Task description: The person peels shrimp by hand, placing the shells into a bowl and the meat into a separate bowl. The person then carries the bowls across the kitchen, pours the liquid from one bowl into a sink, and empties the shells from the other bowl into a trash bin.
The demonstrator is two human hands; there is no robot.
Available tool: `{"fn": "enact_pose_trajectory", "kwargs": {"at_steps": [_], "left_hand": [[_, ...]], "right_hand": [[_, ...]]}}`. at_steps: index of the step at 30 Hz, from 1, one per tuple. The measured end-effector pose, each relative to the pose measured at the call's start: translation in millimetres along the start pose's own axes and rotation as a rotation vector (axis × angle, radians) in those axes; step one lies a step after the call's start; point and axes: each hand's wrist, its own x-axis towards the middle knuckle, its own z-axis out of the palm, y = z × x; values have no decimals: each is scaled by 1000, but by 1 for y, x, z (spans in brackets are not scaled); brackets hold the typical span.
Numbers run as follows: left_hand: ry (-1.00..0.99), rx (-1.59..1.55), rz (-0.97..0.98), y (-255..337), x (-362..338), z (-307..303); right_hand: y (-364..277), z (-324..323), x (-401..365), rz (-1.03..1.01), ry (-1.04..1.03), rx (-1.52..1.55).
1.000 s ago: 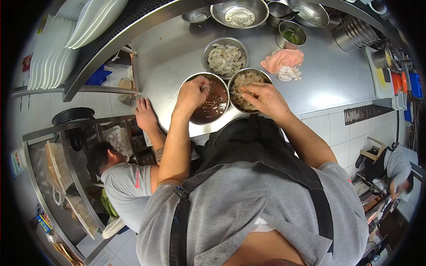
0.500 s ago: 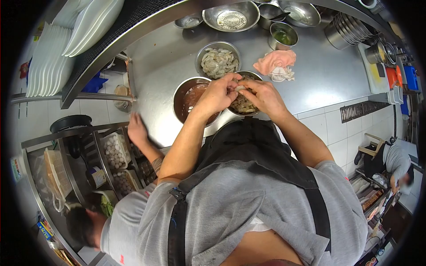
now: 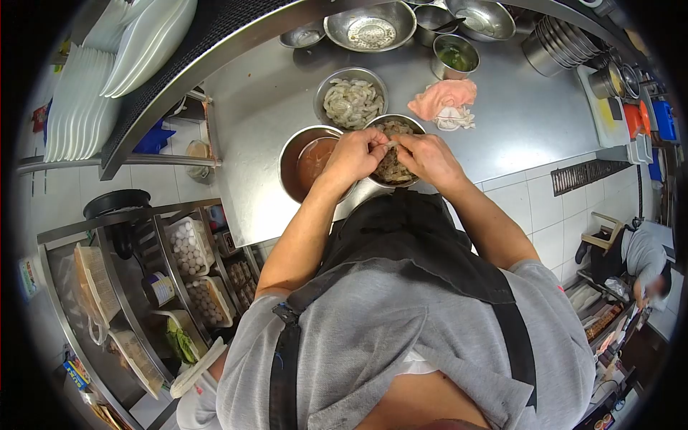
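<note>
Here's the steel worktable [image 3: 523, 132], spreading right across the scene, and along its back edge one wide basin [image 3: 369, 30] stands with at least three other metal vessels. Down in front, three round containers cluster near the worker! The largest, a deep pot [image 3: 288, 161] on the left, holds reddish-brown liquid, its near side partly hidden behind the left wrist. Beyond it sits one bowl [image 3: 320, 104] piled with pale, peeled-looking shrimp [image 3: 353, 100], too many and too overlapped to count. And to the right, one smaller pot [image 3: 413, 124] with brownish, shell-on-looking shrimp [image 3: 393, 172], again past counting. Now the two hands, and they're together over that pot: the left hand [image 3: 355, 154] curled, thumb and fingers pinched; the right hand [image 3: 428, 159] bent in to meet it, fingertips nearly touching. Off to the right, one pinkish cloth [image 3: 446, 99] lies crumpled with a white part beside it, and just behind, one small metal pot [image 3: 451, 74] holds something green. Tiniest of all, one pale morsel [image 3: 391, 144], apparently a shrimp, is gripped between both sets of fingertips!
</note>
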Motion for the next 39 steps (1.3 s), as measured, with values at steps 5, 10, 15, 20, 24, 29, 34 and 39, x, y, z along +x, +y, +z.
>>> {"fn": "enact_pose_trajectory", "kwargs": {"at_steps": [5,10,15,20,24,29,34,39], "left_hand": [[2,3,-14,7,-4,-1],[3,26,-31,9,-5,-4],[-31,47,-45,11,-5,-7],[65,3,4,0,-6,-7],[49,-28,-27,-6,-3,-3],[22,-88,12,-2,-5,-3],[6,31,-5,12,-8,-10],[185,2,-42,17,-10,-10]], "right_hand": [[5,3,0,123,-18,205],[8,-6,0,273,-96,363],[15,-2,-1,300,-92,390],[28,3,-8,253,-120,168],[13,-1,-6,63,11,244],[19,6,-5,321,-70,617],[16,0,-7,309,-39,539],[24,-5,-13,346,-65,489]]}}
